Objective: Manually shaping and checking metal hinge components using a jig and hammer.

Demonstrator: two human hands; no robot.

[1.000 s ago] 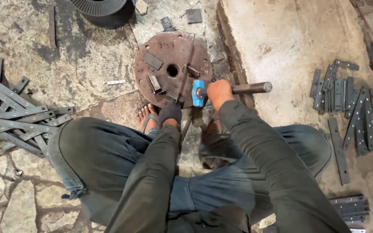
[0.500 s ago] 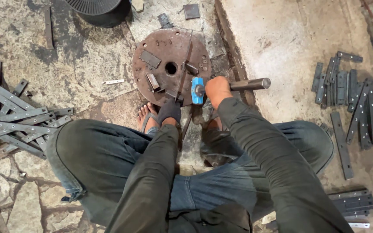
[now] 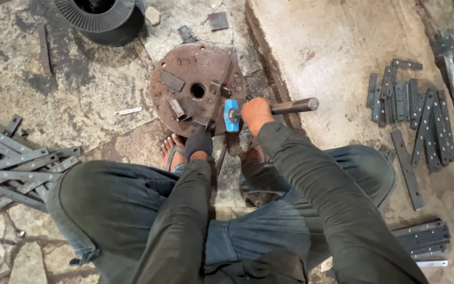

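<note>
Little changed since half a second ago: right hand (image 3: 256, 113) still clenched round the hammer (image 3: 269, 109), blue head a touch nearer the rusty round plate (image 3: 195, 87), view shifted slightly.

Right fingers wrapped tight on the dark handle just behind the blue head, handle end sticking out away from the plate toward the pale concrete slab (image 3: 337, 47). Blue head at the plate's near right edge, touching or just above it; cannot tell which.

Left hand (image 3: 199, 142), in a dark glove, closed at the plate's near edge, pinching the lower end of a thin metal strip (image 3: 219, 94) lying slanted across the plate, past the centre hole. Small flat blocks fixed on the plate's face beside the hole.

Bare foot in a sandal (image 3: 170, 151) just below the plate, beside the gloved hand. Pile of long grey metal bars (image 3: 17, 168) well left of the plate. Rows of short flat steel pieces (image 3: 411, 110) well right of it, more stacked (image 3: 421, 239) nearer the knee. Black ribbed spool (image 3: 103, 16) beyond the plate, at upper left.
</note>
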